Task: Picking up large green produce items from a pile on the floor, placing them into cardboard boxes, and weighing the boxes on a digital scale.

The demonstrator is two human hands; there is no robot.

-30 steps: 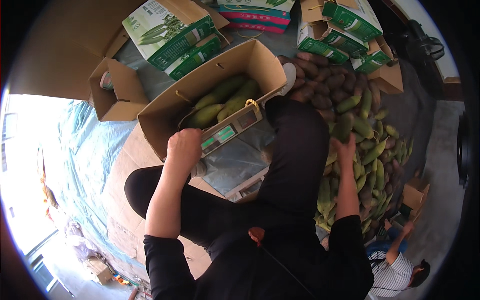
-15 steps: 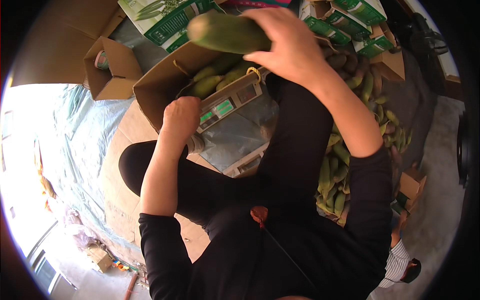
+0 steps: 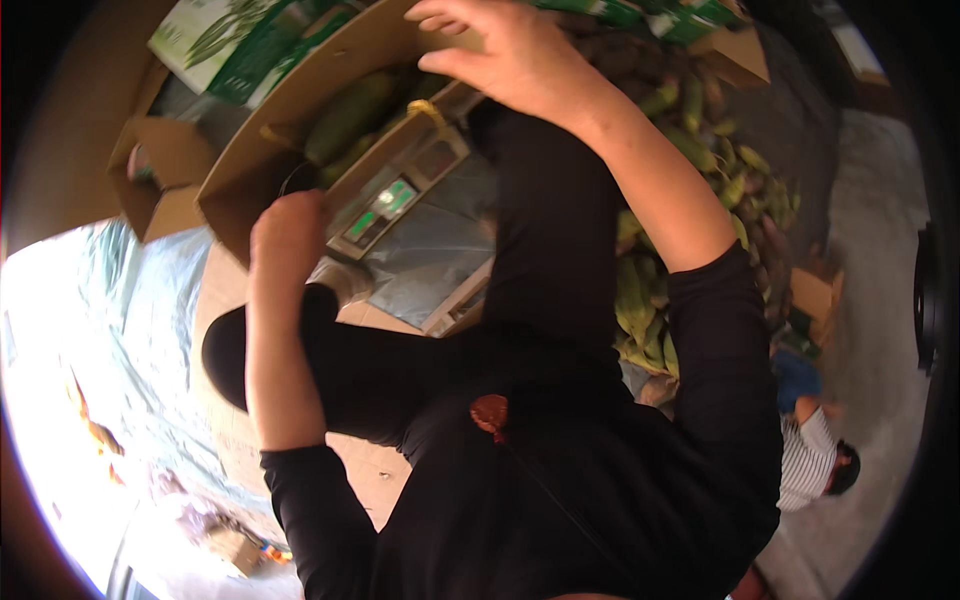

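A cardboard box [image 3: 250, 130] with large green cucumber-like vegetables [image 3: 352, 115] inside stands tilted in front of me. My left hand [image 3: 288, 232] is closed at the box's near left edge; its fingertips are hidden behind the cardboard. Over the box's far right part hangs my right hand [image 3: 505, 62], empty, its thumb and fingers apart. A yellow rope handle [image 3: 425, 110] shows on the near wall. Right beside that wall is a scale [image 3: 375, 215] with lit green displays.
Many more green and brownish vegetables [image 3: 640, 300] lie heaped right of my leg. A smaller open carton [image 3: 165, 180] stands at the left, green-and-white printed cartons [image 3: 225, 50] at the back. A person in a striped top [image 3: 808, 460] is at the lower right.
My right hand has let go of the large green vegetable, which now appears to lie in the box. The view has shifted; my left hand stays at the box edge.
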